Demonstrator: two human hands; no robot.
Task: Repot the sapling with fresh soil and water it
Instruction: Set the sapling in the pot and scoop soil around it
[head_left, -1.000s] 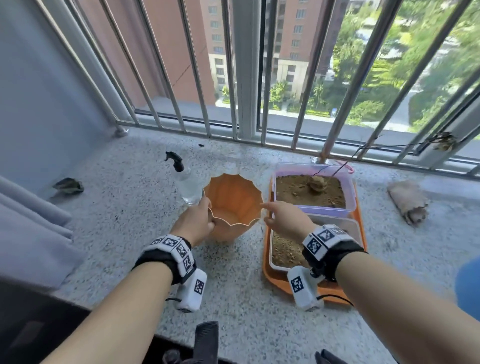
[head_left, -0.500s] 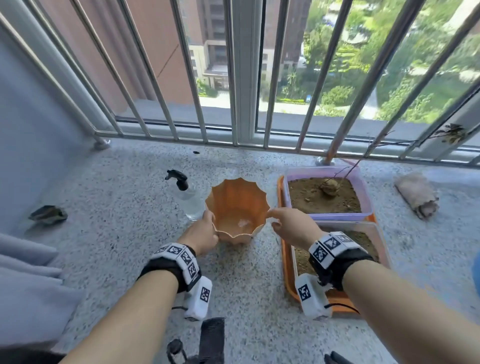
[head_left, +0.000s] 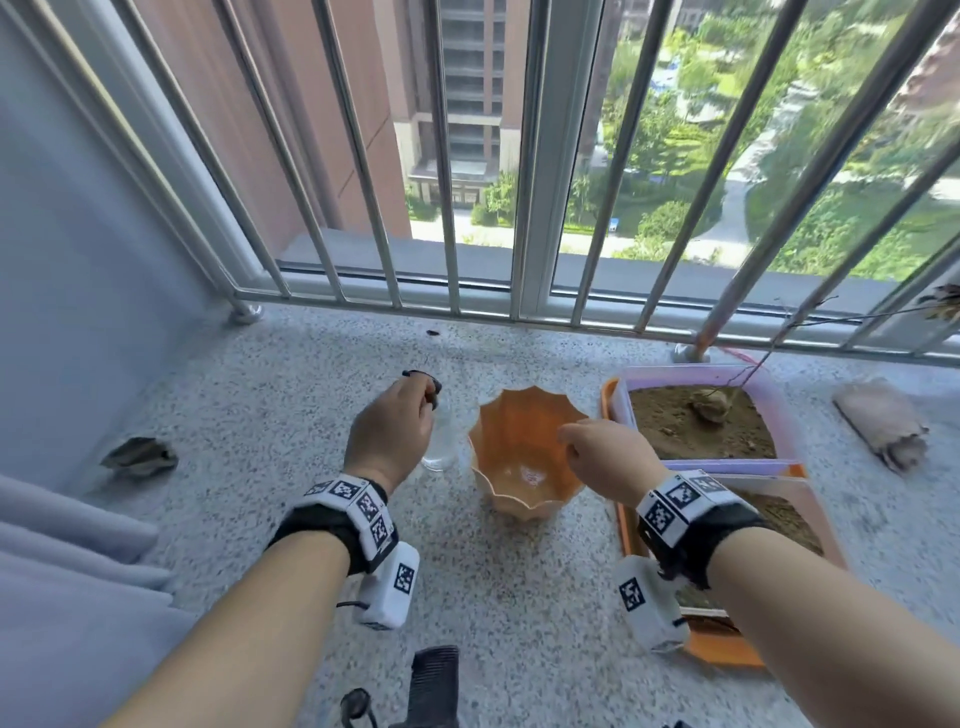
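A: Since the earlier frame, the left hand (head_left: 390, 435) has been lifted off the rim of the orange pot (head_left: 524, 452) and carried to the spray bottle (head_left: 439, 441); the right hand (head_left: 605, 457) has also been taken off the rim.

B: What is seen first, going by size?

A: A speckled stone floor (head_left: 291, 415) is bounded by a metal railing (head_left: 540, 156). On it, at the right, an orange tray (head_left: 727, 649) is laid, carrying two soil-filled tubs.

B: And the sapling?

A: The sapling (head_left: 748, 374) is found in the far tub (head_left: 696, 421), its root ball resting on the soil and its thin bare stem leaning right toward the railing. The near tub (head_left: 795, 514) is partly hidden by the right forearm.

B: The pot?

A: It is stood upright on the floor between tray and bottle, with only a thin layer at its bottom.

B: How are the hands held?

A: The left hand is curled over the bottle's black trigger head; whether it is gripped cannot be told. The right hand is held over the pot's right side, fingers loosely curled, nothing pinched.

B: Smaller things?

A: A rolled cloth (head_left: 883, 423) is lying at the far right, a dry leaf (head_left: 137, 457) at the left.
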